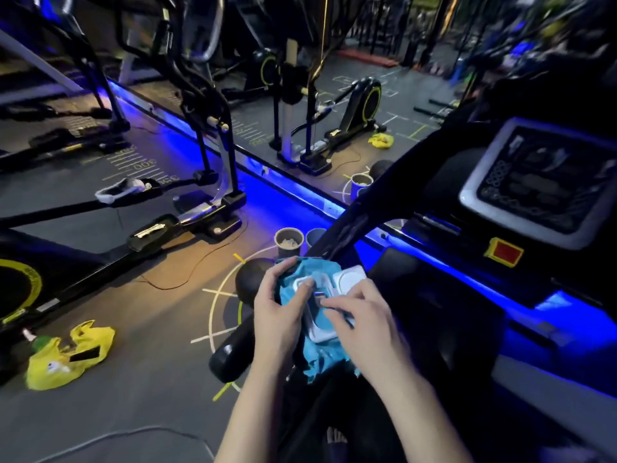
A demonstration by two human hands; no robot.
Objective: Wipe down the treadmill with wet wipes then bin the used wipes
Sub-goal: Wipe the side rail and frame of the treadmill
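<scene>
Left hand (278, 309) grips crinkled blue wet-wipe pack (322, 357); right hand (364, 324) pinches at its white plastic flip lid (350, 278), flap standing open.

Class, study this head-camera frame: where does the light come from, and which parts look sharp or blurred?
Head view: dim room, lit mostly by the blue light strip glowing at floor level, with a warm patch on the floor. Head view: the top right corner is smeared by blur and the treadmill console looks soft. Head view: the wipes pack at centre is fairly sharp.
</scene>
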